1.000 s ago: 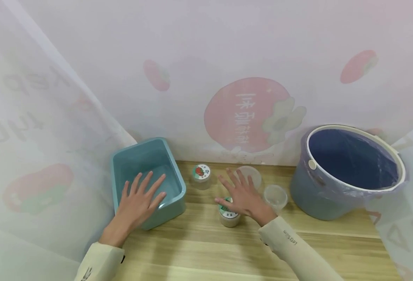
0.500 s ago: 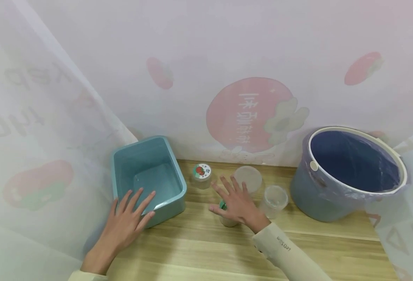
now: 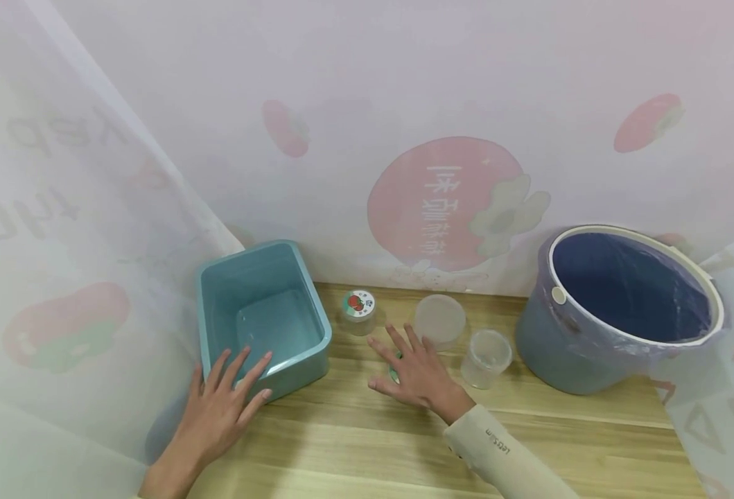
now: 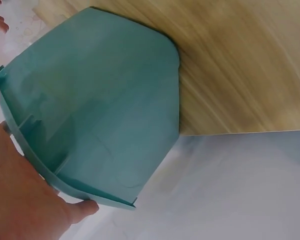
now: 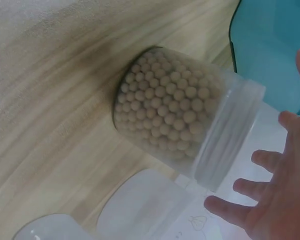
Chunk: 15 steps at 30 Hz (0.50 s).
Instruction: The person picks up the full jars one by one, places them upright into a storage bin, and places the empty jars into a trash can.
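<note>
My left hand point(image 3: 220, 409) lies with spread, straight fingers at the near rim of a teal plastic bin point(image 3: 304, 378). In the left wrist view its fingers and thumb are right at the edge of the bin point(image 4: 105, 110), whose outer wall faces that camera. Over a lidded jar point(image 3: 395, 367) my right hand point(image 3: 421, 378) hovers, fingers spread, hiding most of it. The right wrist view shows this clear jar point(image 5: 165, 105) full of small beige balls, standing on the wood, with the fingertips close to its lid. Behind it stands another jar point(image 3: 358, 312) with a red fruit label.
Right of these stand a frosted round container point(image 3: 439, 319) and a clear plastic cup point(image 3: 486, 357). A blue-grey bucket point(image 3: 560, 353) lined with a plastic bag stands at the far right. Printed white curtains point(image 3: 329, 222) enclose the wooden table point(image 3: 354, 443) behind and at both sides.
My left hand has drawn back from over the bin to its near rim. The right hand has moved slightly nearer and left, covering more of the jar.
</note>
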{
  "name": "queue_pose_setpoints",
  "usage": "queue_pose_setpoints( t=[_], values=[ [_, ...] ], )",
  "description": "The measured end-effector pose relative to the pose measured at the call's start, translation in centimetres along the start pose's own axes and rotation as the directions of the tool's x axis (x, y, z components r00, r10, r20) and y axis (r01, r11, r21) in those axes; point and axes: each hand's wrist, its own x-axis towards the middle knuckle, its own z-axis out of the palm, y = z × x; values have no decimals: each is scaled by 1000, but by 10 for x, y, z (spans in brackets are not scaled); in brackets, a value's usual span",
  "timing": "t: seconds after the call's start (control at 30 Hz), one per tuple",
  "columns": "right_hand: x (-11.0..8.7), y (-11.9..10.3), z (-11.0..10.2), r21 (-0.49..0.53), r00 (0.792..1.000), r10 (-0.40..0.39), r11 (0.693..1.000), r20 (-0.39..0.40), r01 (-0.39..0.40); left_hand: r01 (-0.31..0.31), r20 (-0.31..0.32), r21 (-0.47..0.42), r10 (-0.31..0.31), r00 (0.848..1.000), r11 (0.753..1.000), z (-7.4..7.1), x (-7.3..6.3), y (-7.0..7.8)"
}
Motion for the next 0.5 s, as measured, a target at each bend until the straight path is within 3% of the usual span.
queue_pose_setpoints(
  t=[0.37, 0.5],
  values=[
    [-6, 1, 12, -140, 995, -19, 990, 95, 32, -46, -78, 19, 47, 996, 999, 9, -4, -2],
    [-8, 2, 15, -176, 996, -24, 984, 91, 40, -53, -93, 25, 55, 994, 998, 10, -5, -2]
  ],
)
